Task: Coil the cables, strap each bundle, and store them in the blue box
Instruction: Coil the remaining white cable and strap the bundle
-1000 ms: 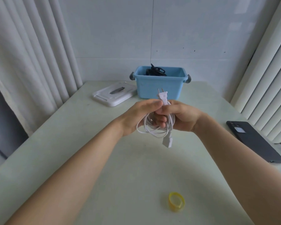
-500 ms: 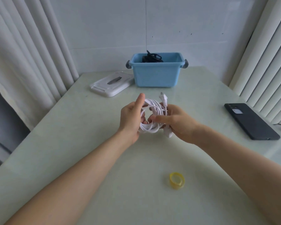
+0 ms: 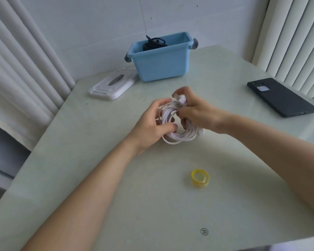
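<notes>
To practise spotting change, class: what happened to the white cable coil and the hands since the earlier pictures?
The right hand and left hand lowered the white cable coil toward the table; the left grip, briefly open, closed again. Yellow strap, blue box and phone stayed put.

A white cable (image 3: pixel 179 137), wound into a loose coil, is gripped between the left hand (image 3: pixel 152 124) and right hand (image 3: pixel 196 113), a rolled yellow strap (image 3: pixel 200 178) lying nearer and the open blue box (image 3: pixel 163 64) behind holding a black cable bundle (image 3: pixel 153 44).
</notes>
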Motion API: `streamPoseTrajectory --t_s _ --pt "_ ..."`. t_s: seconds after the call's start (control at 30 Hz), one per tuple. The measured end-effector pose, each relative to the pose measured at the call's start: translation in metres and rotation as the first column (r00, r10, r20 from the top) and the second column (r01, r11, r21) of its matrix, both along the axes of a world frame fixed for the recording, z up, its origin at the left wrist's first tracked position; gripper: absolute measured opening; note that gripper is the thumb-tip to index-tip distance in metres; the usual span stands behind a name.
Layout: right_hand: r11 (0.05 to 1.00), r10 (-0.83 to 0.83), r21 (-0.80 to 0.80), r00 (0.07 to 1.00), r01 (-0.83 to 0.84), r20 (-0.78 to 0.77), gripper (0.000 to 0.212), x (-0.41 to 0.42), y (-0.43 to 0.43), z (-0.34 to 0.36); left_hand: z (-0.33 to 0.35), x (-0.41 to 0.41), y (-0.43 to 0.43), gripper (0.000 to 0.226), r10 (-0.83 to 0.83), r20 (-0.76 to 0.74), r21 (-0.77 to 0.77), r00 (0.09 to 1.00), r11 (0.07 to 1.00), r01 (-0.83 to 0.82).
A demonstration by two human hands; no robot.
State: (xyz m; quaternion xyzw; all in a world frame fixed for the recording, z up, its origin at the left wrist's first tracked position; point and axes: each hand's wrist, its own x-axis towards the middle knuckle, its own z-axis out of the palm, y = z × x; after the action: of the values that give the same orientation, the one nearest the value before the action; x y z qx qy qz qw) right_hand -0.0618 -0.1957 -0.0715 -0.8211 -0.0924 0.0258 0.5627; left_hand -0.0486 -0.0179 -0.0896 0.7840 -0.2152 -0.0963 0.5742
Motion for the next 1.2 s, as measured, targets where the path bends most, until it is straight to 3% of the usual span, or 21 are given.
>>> streamPoseTrajectory --t_s 0.13,0.23,0.43,0.63,0.73,0.83,0.97,1.03,1.13,1.2 --pt "0.997 0.074 -0.020 0.997 -0.074 0.003 0.052 -0.003 -0.001 -0.004 -0.002 -0.002 -0.005 0.037 0.114 0.394 0.234 0.912 0.947 -0.219" --pt "0.993 0.055 0.109 0.998 -0.050 -0.043 0.052 0.000 0.000 -0.009 -0.008 0.003 -0.001 0.028 0.152 0.519 0.243 0.841 0.917 -0.316" --pt "0.990 0.040 0.140 0.998 -0.034 -0.042 0.019 0.003 0.003 -0.015 -0.013 0.006 -0.004 0.021 0.413 0.453 0.102 0.790 0.856 -0.506" --pt "0.998 0.035 0.046 0.999 -0.034 -0.019 0.019 0.002 -0.003 -0.013 -0.010 0.006 -0.004 0.020 0.307 0.180 -0.036 0.934 0.951 -0.306" --pt "0.990 0.112 -0.087 0.993 -0.114 -0.024 0.030 0.003 -0.009 -0.009 -0.011 0.010 0.001 0.023 0.285 0.170 -0.042 0.943 0.959 -0.282" --pt "0.963 0.069 -0.262 0.998 -0.068 -0.008 0.041 0.007 -0.022 0.002 -0.010 0.011 0.005 0.032 0.271 0.176 0.007 0.946 0.961 -0.276" --pt "0.894 0.002 -0.445 0.992 0.056 0.128 0.028 0.008 -0.034 0.012 -0.007 0.011 0.007 0.037 0.215 0.247 0.088 0.945 0.966 -0.243" --pt "0.925 0.007 -0.376 0.989 0.050 0.148 0.028 0.006 -0.030 0.013 -0.007 0.010 0.005 0.036 0.193 0.293 0.126 0.937 0.963 -0.238" --pt "0.994 0.008 -0.112 0.994 0.004 0.108 0.030 0.004 -0.020 0.012 -0.005 0.009 0.003 0.036 0.178 0.305 0.145 0.935 0.962 -0.231" --pt "0.999 0.015 -0.032 0.991 -0.011 0.130 0.026 0.003 -0.016 0.009 -0.005 0.009 0.003 0.036 0.169 0.300 0.142 0.939 0.965 -0.219"
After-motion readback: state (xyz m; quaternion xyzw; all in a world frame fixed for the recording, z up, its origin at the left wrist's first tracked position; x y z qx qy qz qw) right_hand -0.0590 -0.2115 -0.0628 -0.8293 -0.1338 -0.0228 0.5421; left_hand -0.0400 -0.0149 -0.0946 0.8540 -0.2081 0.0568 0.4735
